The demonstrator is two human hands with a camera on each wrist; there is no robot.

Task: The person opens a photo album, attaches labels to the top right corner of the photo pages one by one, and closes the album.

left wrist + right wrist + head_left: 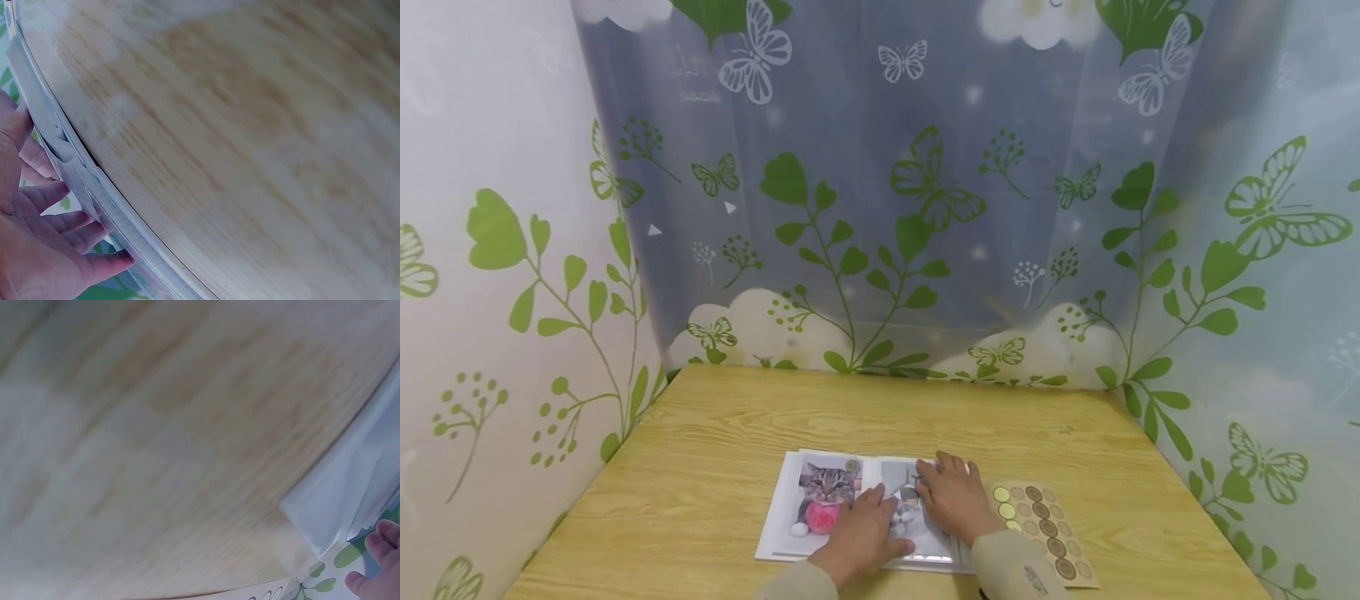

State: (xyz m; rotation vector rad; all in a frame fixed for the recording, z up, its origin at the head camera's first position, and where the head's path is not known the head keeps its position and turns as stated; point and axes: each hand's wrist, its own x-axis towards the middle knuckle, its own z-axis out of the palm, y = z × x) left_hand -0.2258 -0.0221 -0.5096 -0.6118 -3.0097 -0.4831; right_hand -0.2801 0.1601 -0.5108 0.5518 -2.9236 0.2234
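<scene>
A photo album (779, 521) lies spread on the table, its left page carrying a picture of a tabby cat (830, 485) with a pink ball. My left hand (859, 533) rests across the middle of the album, fingers extended over the lower part of both pages. On the right page, partly covered, is a greyish picture (897, 475); my right hand (955, 500) lies flat over its right side. In the left wrist view, the fingertips of the left hand (40, 250) touch the album's surface (75, 172). The right wrist view catches the right hand (380, 565) beside the album's corner (334, 509).
Right of the album, partly under the right sleeve (1018, 562), lies a tan sheet of round stickers (1051, 521) in yellow, brown and tan. The wooden table (700, 467) meets patterned curtains (865, 275) at the back and on both sides.
</scene>
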